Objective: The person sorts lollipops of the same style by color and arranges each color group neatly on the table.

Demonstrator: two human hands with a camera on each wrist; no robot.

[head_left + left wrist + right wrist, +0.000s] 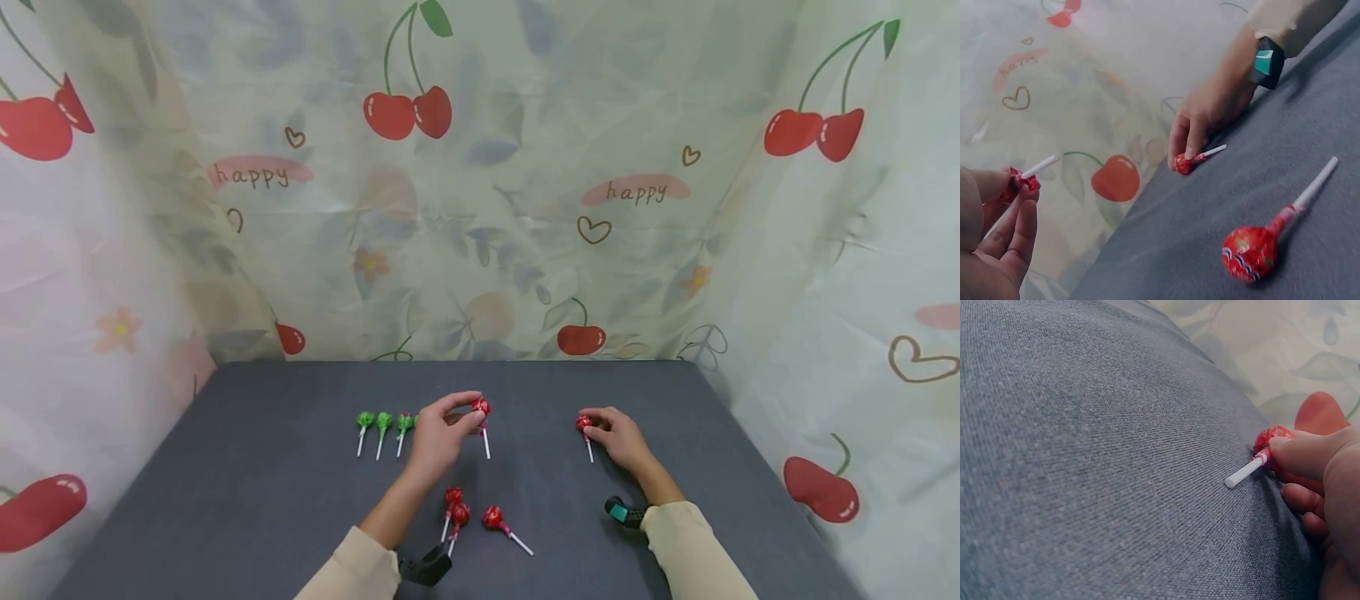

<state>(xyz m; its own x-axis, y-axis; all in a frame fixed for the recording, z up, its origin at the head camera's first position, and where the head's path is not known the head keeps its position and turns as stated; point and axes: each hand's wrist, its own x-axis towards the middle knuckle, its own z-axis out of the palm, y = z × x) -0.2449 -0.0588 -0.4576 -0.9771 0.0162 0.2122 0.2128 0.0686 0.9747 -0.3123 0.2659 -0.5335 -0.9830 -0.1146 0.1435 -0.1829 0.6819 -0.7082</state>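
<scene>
My left hand (437,435) pinches a red-wrapped lollipop (482,407) by its head, the white stick pointing down toward me. In the left wrist view that lollipop's stick (1041,166) juts out past the fingers. Farther right, my right hand (621,440) grips another red lollipop (583,422) between thumb and fingers, low at the dark cloth. Its white stick (1244,473) shows plainly in the right wrist view. Left of my left hand, green lollipops (384,420) lie in a row, sticks toward me; the hand may hide part of this row.
Nearer me, two red lollipops (460,514) lie against each other beside the left wrist's black strap device (426,568). A single red lollipop (495,518) lies to their right, its stick slanting right. Dark grey cloth (300,500) covers the table; a cherry-print curtain (480,217) surrounds its back and sides.
</scene>
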